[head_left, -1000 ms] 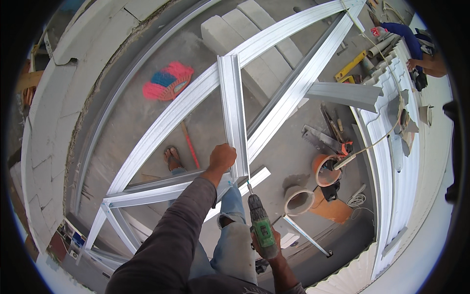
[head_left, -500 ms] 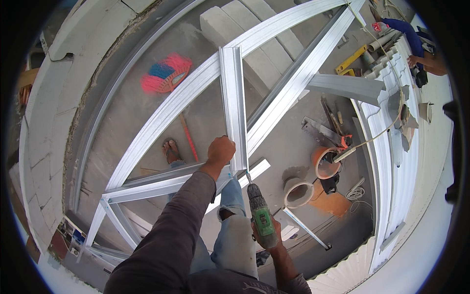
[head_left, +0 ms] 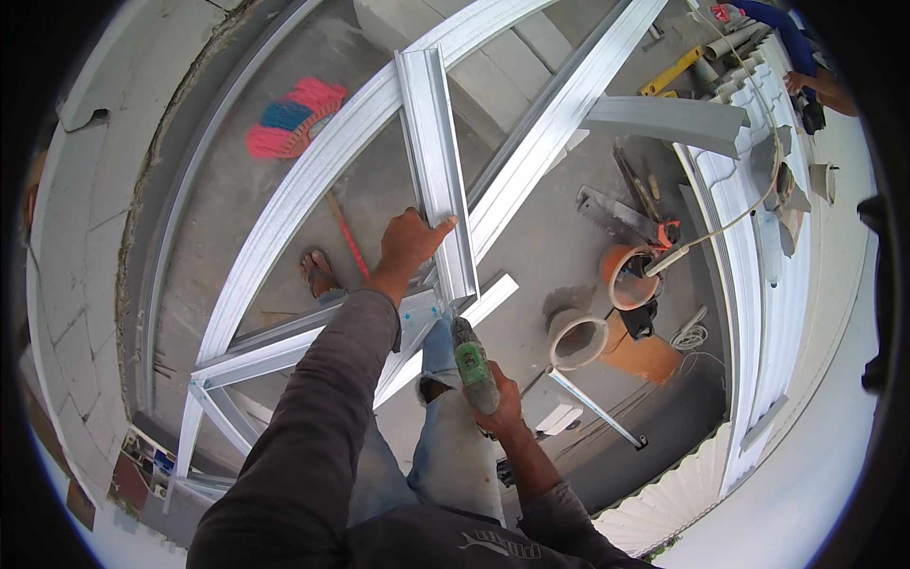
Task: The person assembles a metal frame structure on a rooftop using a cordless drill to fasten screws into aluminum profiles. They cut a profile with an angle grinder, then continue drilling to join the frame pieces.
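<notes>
My left hand (head_left: 409, 248) is closed round the edge of a short silver metal channel (head_left: 434, 156), thumb laid over its face. My right hand (head_left: 502, 403) grips a green and black cordless drill (head_left: 472, 372). The drill's front end is up against the joint at the channel's lower end; the tip itself is too small to make out. Beside that joint, small blue screw heads show on a slanting metal strut (head_left: 284, 351). The channel's upper end overlaps a curved metal beam (head_left: 284, 171) of the frame.
A straight metal beam (head_left: 569, 114) runs up to the right. A pink and blue broom (head_left: 296, 121) lies on the floor. Orange bucket (head_left: 621, 275), grey bucket (head_left: 576, 339), handsaw (head_left: 616, 216) and yellow level (head_left: 671, 71) lie to the right. Another person's hand (head_left: 801, 83) shows at far right.
The drill has swung up and left, from just below the joint to against it. My left hand has shifted up along the channel, whose top now leans further left.
</notes>
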A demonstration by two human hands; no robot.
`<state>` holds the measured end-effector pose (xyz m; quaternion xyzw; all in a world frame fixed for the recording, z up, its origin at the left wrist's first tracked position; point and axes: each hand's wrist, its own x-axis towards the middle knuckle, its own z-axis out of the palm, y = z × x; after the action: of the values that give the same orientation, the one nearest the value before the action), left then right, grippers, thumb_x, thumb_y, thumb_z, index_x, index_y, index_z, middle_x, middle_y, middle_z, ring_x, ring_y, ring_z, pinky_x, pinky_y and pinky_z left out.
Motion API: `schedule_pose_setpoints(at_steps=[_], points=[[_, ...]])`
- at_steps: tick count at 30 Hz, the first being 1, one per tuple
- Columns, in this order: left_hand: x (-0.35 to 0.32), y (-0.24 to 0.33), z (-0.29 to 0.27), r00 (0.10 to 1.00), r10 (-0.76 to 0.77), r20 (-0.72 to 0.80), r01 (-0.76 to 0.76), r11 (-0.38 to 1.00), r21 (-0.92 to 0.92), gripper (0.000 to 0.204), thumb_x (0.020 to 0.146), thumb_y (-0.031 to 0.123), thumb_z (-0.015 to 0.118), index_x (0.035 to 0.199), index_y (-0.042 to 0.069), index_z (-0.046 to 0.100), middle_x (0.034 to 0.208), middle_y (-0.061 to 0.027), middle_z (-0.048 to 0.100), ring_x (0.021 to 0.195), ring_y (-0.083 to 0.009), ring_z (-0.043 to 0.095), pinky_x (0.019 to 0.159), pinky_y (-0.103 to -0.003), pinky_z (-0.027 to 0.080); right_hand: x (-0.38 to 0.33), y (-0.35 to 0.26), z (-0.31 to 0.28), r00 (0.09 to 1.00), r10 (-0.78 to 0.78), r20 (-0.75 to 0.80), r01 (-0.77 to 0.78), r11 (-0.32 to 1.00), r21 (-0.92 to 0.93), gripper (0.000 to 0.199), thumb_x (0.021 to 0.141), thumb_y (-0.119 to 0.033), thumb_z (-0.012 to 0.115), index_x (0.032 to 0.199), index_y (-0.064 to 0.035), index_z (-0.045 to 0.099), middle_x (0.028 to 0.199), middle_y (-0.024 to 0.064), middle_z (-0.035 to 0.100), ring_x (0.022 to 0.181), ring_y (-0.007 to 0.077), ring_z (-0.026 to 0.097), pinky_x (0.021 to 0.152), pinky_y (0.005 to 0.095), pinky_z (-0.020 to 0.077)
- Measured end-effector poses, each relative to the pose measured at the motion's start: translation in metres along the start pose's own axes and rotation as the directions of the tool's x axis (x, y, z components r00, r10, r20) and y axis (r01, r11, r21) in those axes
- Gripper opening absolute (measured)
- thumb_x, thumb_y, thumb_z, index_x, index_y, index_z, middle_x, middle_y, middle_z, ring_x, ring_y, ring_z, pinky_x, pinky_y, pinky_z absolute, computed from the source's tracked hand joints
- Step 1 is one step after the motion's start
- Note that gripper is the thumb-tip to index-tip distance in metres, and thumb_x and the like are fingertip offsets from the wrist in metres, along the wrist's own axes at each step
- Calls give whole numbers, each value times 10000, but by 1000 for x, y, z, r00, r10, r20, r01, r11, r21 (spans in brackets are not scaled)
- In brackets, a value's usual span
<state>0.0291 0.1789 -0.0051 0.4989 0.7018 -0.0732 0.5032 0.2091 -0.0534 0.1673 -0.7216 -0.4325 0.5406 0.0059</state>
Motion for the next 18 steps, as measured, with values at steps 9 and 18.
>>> schedule_pose_setpoints(at_steps=[9, 18], points=[[24, -11, 13, 991, 44, -125, -46, 999, -15, 480, 1024, 454, 576, 1146, 11, 716, 1022, -264, 750, 1002, -453, 724, 897, -535, 571, -16, 5, -16, 997, -83, -4, 83, 994, 77, 552, 809, -270, 804, 1279, -129, 552, 924, 209, 748, 900, 466, 717, 790, 534, 575], [38, -8, 10, 978, 112, -176, -103, 993, 61, 538, 1034, 470, 555, 1172, -24, 716, 1102, -275, 742, 1068, -484, 692, 924, -536, 529, -18, 9, -6, 996, 92, -4, -92, 996, 6, 568, 818, -336, 797, 1249, -99, 513, 933, 234, 739, 894, 460, 720, 785, 558, 556]])
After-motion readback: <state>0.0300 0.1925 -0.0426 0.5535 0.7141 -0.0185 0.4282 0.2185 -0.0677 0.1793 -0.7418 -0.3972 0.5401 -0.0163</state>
